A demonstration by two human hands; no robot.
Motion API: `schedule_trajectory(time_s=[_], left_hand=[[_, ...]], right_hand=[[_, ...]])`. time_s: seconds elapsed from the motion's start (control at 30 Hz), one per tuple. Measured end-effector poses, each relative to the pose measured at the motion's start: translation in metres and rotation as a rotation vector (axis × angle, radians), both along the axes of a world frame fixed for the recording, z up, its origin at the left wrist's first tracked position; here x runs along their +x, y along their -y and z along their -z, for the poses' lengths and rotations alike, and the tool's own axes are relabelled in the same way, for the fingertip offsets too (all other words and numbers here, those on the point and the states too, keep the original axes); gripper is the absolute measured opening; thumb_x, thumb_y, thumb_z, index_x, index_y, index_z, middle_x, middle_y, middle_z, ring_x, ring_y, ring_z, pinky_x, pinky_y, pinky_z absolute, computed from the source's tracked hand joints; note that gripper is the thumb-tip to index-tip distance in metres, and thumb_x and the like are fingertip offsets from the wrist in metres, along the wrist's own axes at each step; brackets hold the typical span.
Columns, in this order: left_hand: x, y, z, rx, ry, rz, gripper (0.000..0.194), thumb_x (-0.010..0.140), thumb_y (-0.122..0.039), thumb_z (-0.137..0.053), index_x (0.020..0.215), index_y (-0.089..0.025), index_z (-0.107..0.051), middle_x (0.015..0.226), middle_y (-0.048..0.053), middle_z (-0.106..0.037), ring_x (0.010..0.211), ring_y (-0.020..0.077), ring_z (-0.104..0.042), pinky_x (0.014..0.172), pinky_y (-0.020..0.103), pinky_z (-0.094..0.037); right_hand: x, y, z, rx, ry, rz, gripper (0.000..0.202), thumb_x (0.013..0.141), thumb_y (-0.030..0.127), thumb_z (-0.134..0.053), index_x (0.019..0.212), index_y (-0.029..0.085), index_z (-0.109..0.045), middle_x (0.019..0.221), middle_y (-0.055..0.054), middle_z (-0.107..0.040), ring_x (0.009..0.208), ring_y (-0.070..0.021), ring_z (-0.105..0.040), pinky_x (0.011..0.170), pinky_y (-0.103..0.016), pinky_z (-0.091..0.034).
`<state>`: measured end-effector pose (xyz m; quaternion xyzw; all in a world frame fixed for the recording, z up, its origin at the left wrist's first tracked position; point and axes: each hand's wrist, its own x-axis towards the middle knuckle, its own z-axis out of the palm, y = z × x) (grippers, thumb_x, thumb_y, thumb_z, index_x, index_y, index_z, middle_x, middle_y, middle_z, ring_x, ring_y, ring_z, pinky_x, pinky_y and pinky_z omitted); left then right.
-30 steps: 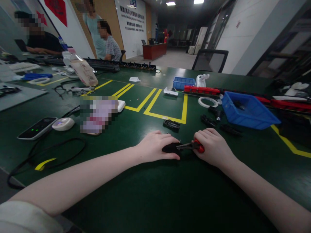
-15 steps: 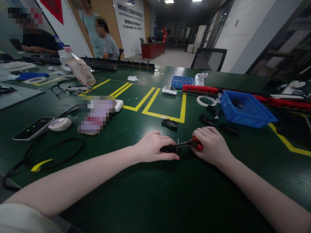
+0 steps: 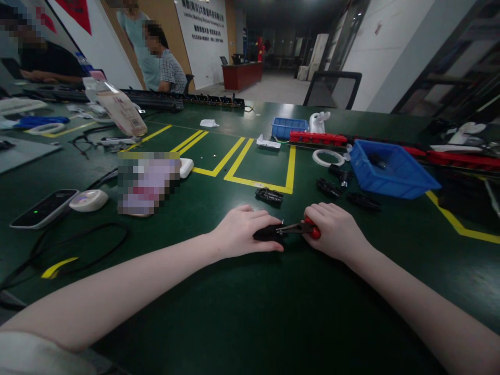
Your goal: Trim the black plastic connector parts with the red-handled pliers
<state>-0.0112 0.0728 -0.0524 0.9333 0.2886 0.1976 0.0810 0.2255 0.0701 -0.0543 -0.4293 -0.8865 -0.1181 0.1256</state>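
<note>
My left hand is closed around a small black part, pinned between thumb and fingers just over the green tabletop. Facing it, my right hand grips red-handled pliers, their jaws pointing left. The jaw tips meet the right end of the black part, where a thin metal pin sticks up. Whether the jaws clamp the pin is too small to tell. Beyond my left hand lies a similar black part. More black parts lie past my right hand.
A blue bin stands at the right, with a tape roll beside it. On the left are a phone, a white round device, a bottle and a looping black cable. People sit and stand beyond the table.
The whole view has shifted slightly, so everything appears a little further left and up. The plier tips have moved slightly left over the black part. Both hands keep their hold.
</note>
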Motion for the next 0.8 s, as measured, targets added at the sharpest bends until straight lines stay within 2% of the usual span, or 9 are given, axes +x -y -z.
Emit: schedule_trajectory(time_s=[0.23, 0.53, 0.8], left_hand=[[0.0002, -0.0001, -0.0001, 0.004, 0.036, -0.007, 0.045, 0.083, -0.05, -0.059, 0.112, -0.015, -0.059, 0.091, 0.003, -0.068, 0.074, 0.0153, -0.061, 0.069, 0.028, -0.041], [-0.001, -0.003, -0.0039, -0.157, 0.007, 0.028, 0.038, 0.086, -0.05, -0.056, 0.103, -0.016, -0.062, 0.084, 0.001, -0.068, 0.068, 0.0144, -0.06, 0.066, 0.027, -0.04], [0.0009, -0.0018, -0.0042, -0.157, 0.001, 0.004, 0.04, 0.084, -0.047, -0.06, 0.109, -0.016, -0.059, 0.094, 0.002, -0.067, 0.077, 0.0157, -0.06, 0.072, 0.028, -0.041]], right_hand=[[-0.0003, -0.0004, -0.0003, -0.028, -0.011, 0.01, 0.004, 0.072, 0.019, -0.055, 0.072, 0.017, -0.052, 0.072, -0.007, -0.06, 0.065, -0.0185, -0.052, 0.059, -0.029, -0.04], [-0.0017, 0.0006, -0.0024, -0.038, -0.013, -0.002, 0.003, 0.073, 0.018, -0.055, 0.072, 0.016, -0.053, 0.072, -0.008, -0.06, 0.065, -0.0189, -0.052, 0.059, -0.03, -0.039], [0.0015, -0.0014, 0.0014, -0.046, -0.047, 0.014, 0.007, 0.073, 0.023, -0.055, 0.074, 0.017, -0.052, 0.074, -0.007, -0.059, 0.068, -0.0207, -0.052, 0.062, -0.032, -0.039]])
